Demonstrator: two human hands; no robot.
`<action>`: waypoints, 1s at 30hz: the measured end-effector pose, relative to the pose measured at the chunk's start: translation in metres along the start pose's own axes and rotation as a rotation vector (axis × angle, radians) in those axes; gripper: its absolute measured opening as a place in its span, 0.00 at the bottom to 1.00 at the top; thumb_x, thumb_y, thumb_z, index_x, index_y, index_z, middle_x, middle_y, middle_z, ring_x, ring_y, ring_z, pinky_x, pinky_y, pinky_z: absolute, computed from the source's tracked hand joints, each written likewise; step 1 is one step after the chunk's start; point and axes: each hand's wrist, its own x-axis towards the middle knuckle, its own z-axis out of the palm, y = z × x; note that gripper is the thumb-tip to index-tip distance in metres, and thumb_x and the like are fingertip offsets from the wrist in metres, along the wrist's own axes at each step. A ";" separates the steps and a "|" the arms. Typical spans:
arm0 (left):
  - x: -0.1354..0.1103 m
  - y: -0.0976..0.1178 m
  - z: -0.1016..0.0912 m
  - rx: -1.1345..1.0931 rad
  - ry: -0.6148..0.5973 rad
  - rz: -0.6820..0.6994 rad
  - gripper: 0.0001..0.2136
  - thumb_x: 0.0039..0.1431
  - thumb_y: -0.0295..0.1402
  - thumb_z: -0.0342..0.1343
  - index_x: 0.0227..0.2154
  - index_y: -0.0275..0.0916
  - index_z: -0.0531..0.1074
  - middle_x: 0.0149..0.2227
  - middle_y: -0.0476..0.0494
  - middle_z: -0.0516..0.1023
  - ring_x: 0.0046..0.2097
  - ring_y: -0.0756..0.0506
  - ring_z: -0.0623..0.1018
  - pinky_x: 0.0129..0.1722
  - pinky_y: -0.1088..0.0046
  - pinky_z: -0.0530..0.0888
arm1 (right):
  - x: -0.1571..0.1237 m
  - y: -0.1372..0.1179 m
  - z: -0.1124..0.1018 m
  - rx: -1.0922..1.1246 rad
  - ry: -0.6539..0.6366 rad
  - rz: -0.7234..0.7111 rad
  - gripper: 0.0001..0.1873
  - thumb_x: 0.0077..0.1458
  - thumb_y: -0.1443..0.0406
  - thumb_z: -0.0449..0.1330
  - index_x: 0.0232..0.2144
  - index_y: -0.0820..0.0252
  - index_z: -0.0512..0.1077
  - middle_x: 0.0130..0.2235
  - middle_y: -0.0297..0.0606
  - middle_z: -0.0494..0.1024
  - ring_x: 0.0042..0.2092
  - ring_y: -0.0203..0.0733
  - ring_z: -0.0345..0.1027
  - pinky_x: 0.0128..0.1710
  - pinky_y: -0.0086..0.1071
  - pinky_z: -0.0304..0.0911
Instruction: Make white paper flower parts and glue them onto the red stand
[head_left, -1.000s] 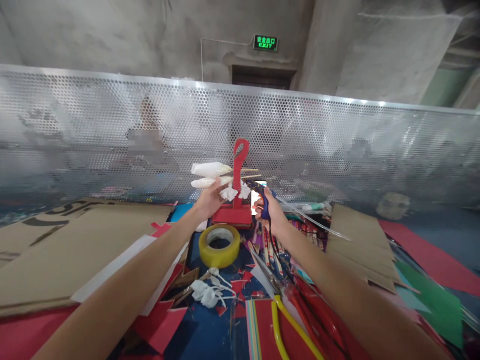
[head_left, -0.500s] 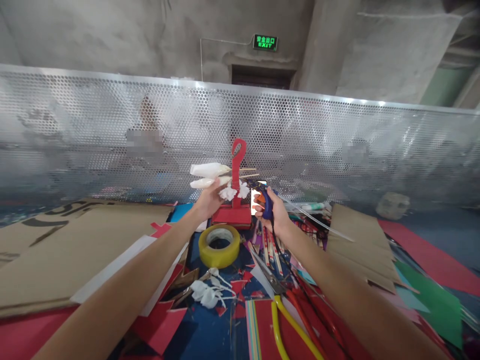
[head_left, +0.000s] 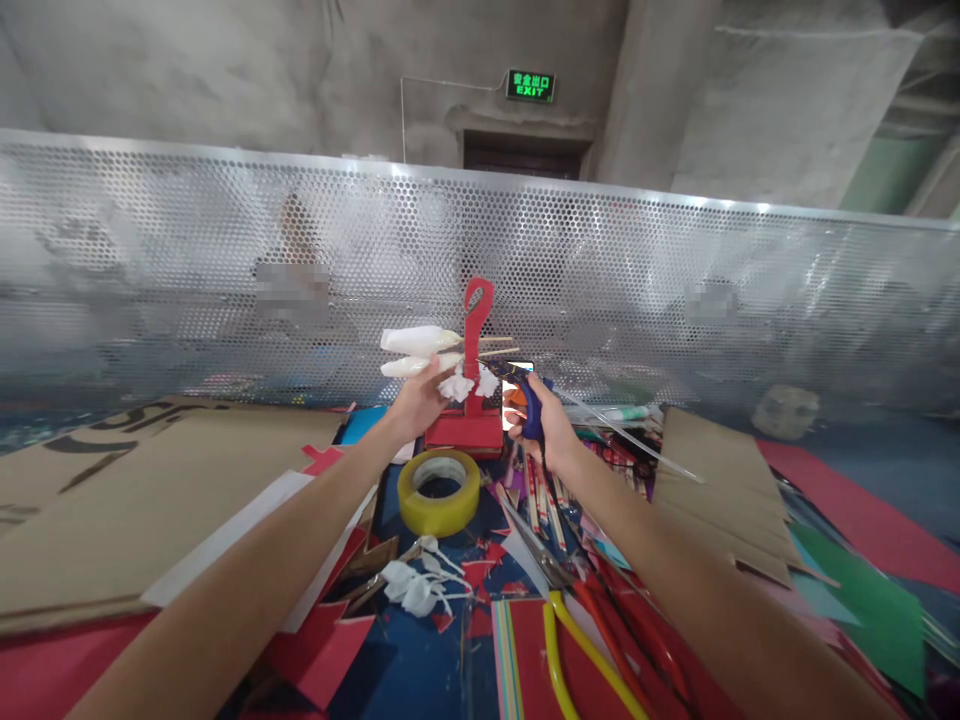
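My left hand (head_left: 417,402) is closed on a bundle of white paper shapes on thin wooden sticks (head_left: 417,350), held up beside a red paper stand with a looped top (head_left: 475,375). Small white paper flowers (head_left: 459,385) sit against the stand's post. My right hand (head_left: 541,423) grips a blue glue gun (head_left: 528,400) with an orange trigger, its nozzle pointing left toward the red stand. A clear glue stick (head_left: 637,445) juts out behind the gun.
A yellow tape roll (head_left: 439,490) lies below the stand. Scissors with yellow handles (head_left: 559,620), white paper flowers (head_left: 412,588), red paper scraps and coloured sticks litter the blue table. Cardboard sheets (head_left: 135,490) lie left and right. A perforated metal screen (head_left: 675,290) closes the back.
The red stand's top has straightened slightly. My right hand with the glue gun has shifted a little; my left hand stays put.
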 end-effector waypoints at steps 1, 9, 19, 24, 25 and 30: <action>0.000 0.000 0.000 0.001 -0.003 -0.003 0.13 0.58 0.40 0.62 0.39 0.34 0.75 0.39 0.41 0.81 0.36 0.47 0.80 0.39 0.71 0.76 | 0.001 0.001 0.000 -0.003 -0.001 -0.016 0.21 0.63 0.51 0.55 0.28 0.61 0.69 0.25 0.32 0.72 0.19 0.28 0.59 0.13 0.20 0.56; 0.000 -0.001 -0.002 0.015 -0.014 0.019 0.13 0.58 0.40 0.62 0.40 0.35 0.75 0.38 0.42 0.81 0.34 0.47 0.80 0.36 0.73 0.75 | 0.012 0.005 -0.012 -0.422 0.062 -0.457 0.27 0.51 0.41 0.61 0.23 0.58 0.67 0.20 0.31 0.68 0.18 0.31 0.61 0.15 0.25 0.60; -0.001 0.000 0.001 -0.017 -0.003 0.017 0.12 0.56 0.39 0.64 0.37 0.36 0.76 0.36 0.43 0.82 0.36 0.45 0.80 0.37 0.71 0.75 | -0.002 -0.015 -0.026 -0.984 0.041 -0.711 0.30 0.60 0.41 0.50 0.22 0.59 0.68 0.14 0.31 0.65 0.15 0.33 0.59 0.15 0.27 0.54; -0.001 0.000 0.002 0.000 0.012 0.028 0.11 0.57 0.39 0.63 0.39 0.37 0.76 0.34 0.45 0.82 0.34 0.46 0.80 0.35 0.72 0.74 | -0.001 -0.024 -0.027 -0.964 0.049 -0.710 0.30 0.60 0.41 0.51 0.21 0.59 0.67 0.14 0.31 0.65 0.15 0.32 0.57 0.15 0.26 0.53; -0.001 0.000 0.002 0.005 0.012 0.030 0.12 0.57 0.39 0.63 0.39 0.37 0.76 0.34 0.45 0.82 0.34 0.47 0.80 0.36 0.72 0.74 | -0.001 -0.026 -0.027 -0.924 0.036 -0.702 0.29 0.59 0.41 0.52 0.24 0.59 0.68 0.14 0.30 0.65 0.14 0.32 0.57 0.14 0.27 0.53; -0.003 0.001 0.004 0.055 -0.049 0.028 0.16 0.59 0.42 0.61 0.44 0.35 0.76 0.38 0.41 0.83 0.38 0.44 0.81 0.39 0.71 0.74 | -0.003 -0.031 -0.024 -0.759 -0.039 -0.660 0.32 0.58 0.38 0.49 0.34 0.59 0.73 0.16 0.29 0.65 0.16 0.32 0.56 0.15 0.27 0.53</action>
